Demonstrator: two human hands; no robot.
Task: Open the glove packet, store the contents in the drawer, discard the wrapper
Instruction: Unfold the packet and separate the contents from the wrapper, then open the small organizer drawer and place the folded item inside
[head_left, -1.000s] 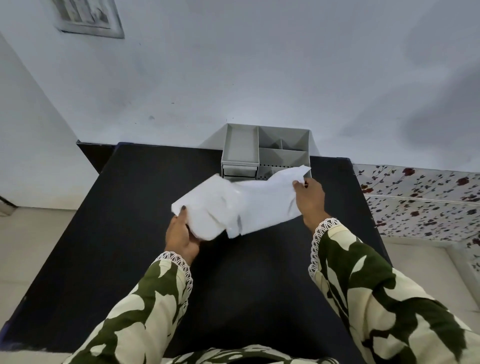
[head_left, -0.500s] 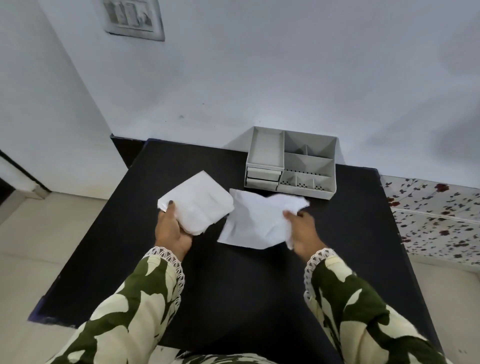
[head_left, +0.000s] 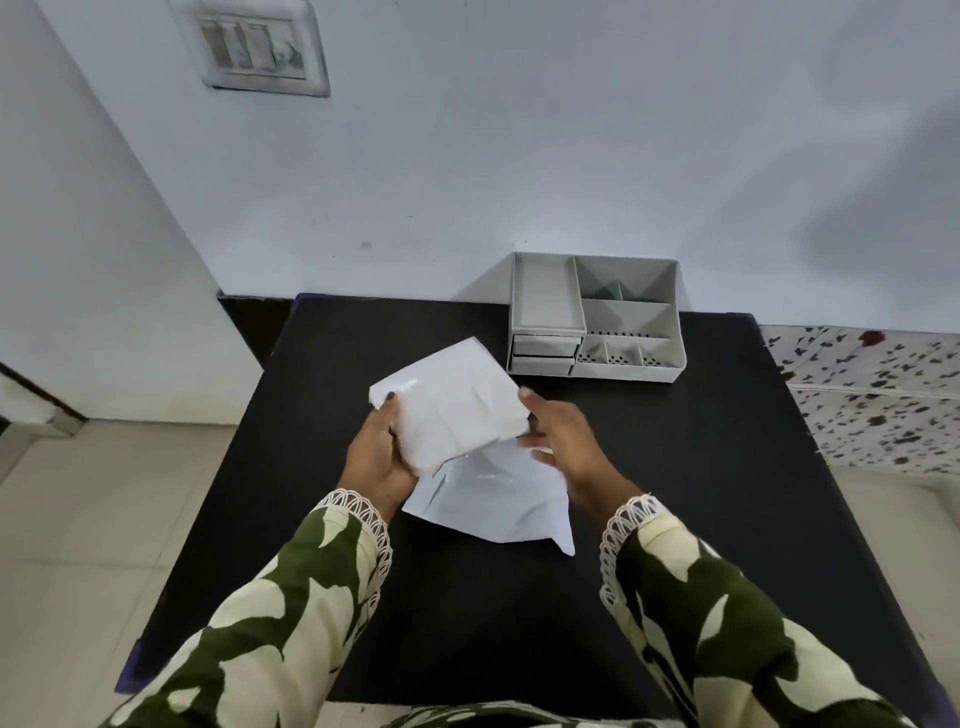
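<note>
My left hand (head_left: 376, 457) grips a folded white inner packet (head_left: 449, 402), held just above the black table (head_left: 701, 467). The empty white wrapper (head_left: 493, 501) lies flat on the table under and in front of it. My right hand (head_left: 569, 449) hovers over the wrapper's right part with fingers spread, its thumb and fingertips at the packet's right edge. A grey desk organiser (head_left: 626, 319) stands at the table's far edge; its two small drawers (head_left: 545, 353) at the lower left are shut.
The organiser has several open compartments on top and backs onto a white wall. A switch plate (head_left: 260, 52) is on the wall at upper left. Tiled floor lies left of the table, and a flower-patterned surface (head_left: 872, 395) adjoins it on the right.
My right hand has let the wrapper drop onto the table and moved left to the packet. My left hand has brought the folded packet rightward, over the wrapper.
</note>
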